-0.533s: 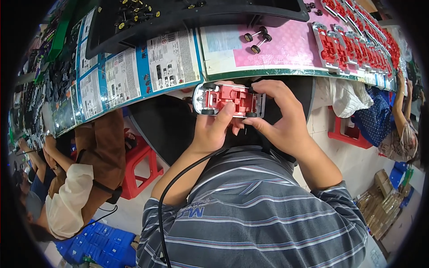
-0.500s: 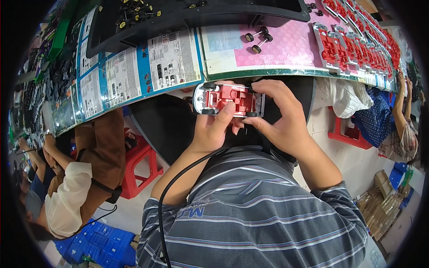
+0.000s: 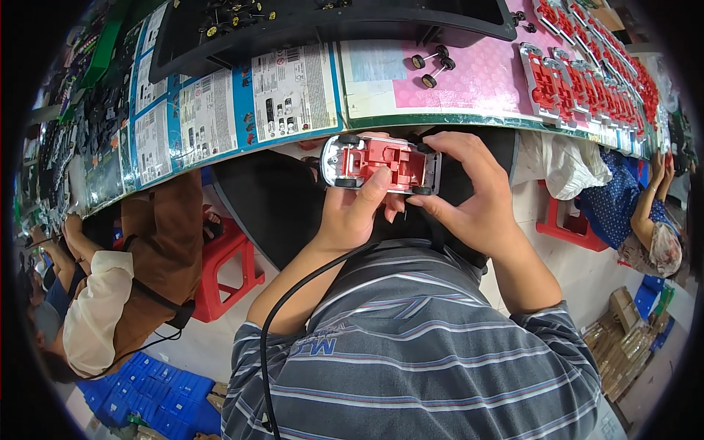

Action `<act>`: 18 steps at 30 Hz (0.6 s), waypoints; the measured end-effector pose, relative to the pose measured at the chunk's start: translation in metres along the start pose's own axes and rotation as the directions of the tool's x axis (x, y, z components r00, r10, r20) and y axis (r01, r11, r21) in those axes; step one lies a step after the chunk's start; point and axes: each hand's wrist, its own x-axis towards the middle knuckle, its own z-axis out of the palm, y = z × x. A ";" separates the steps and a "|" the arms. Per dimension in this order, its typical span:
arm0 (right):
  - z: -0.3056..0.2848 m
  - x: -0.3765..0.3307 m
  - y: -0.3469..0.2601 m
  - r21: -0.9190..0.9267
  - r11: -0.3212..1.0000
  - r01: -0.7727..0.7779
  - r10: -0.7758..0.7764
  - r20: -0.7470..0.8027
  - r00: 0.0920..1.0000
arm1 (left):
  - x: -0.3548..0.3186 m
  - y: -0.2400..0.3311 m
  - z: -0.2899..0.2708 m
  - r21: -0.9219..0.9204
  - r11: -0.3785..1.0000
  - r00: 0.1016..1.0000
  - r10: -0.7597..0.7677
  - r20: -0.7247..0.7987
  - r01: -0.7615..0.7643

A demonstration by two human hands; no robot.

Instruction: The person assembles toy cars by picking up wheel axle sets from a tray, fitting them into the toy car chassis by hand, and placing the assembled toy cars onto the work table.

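Hands and toy car appear slightly further right than before.

Wide fisheye view from the head, left one of a side-by-side pair, facing down over striped shirt, near left hand and right hand, table edge bowed above.

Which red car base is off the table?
The car base held by the left hand and right hand, with black wheels showing; the other bases sit in rows on the table.
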 end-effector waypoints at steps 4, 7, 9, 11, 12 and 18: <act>0.002 -0.001 0.002 0.002 1.000 -0.010 0.010 0.010 1.000 | 0.000 -0.001 0.002 0.001 1.000 1.000 -0.009 0.003 0.009; 0.005 -0.002 0.003 -0.002 1.000 0.007 -0.007 0.017 1.000 | -0.001 -0.003 0.000 0.006 1.000 1.000 -0.019 -0.010 0.019; 0.005 -0.003 0.003 -0.011 1.000 0.006 -0.006 0.021 1.000 | -0.001 -0.005 -0.002 0.010 1.000 1.000 -0.019 0.003 0.019; 0.006 -0.003 0.002 -0.009 1.000 -0.016 0.016 0.034 0.999 | 0.000 -0.003 0.000 -0.001 1.000 1.000 -0.017 0.001 0.017; 0.005 -0.003 0.001 -0.008 1.000 -0.018 0.018 0.033 0.999 | 0.001 -0.002 0.001 -0.011 1.000 1.000 -0.010 -0.001 0.010; -0.004 -0.010 0.007 -0.048 0.997 0.062 -0.063 -0.021 0.998 | -0.002 0.002 0.003 -0.005 0.999 0.999 -0.039 -0.021 0.039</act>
